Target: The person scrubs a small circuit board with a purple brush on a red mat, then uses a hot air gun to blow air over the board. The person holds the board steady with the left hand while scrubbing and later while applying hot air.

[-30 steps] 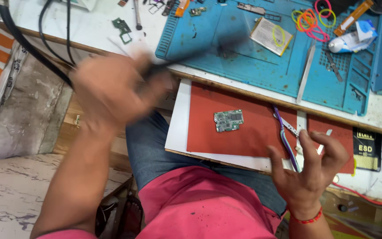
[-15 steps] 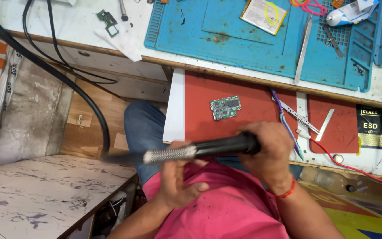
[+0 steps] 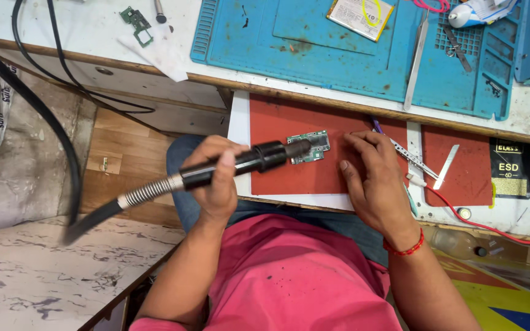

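Left hand grips black hot-air wand, nozzle over green circuit board on red mat. Right hand open, flat at board's 3 o'clock.

Bright, even light, soft shadows, sharp focus, slight edge distortion.

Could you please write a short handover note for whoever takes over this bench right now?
Left hand: gripping the black hot-air wand with coiled metal hose, nozzle over the small green circuit board.
Right hand: empty, resting flat on the red rubber mat beside the board.
Metal tweezers lie just right of that hand.
Done: board placed, wand aimed.
Left: whatever work on the board follows; nothing looks lifted yet.
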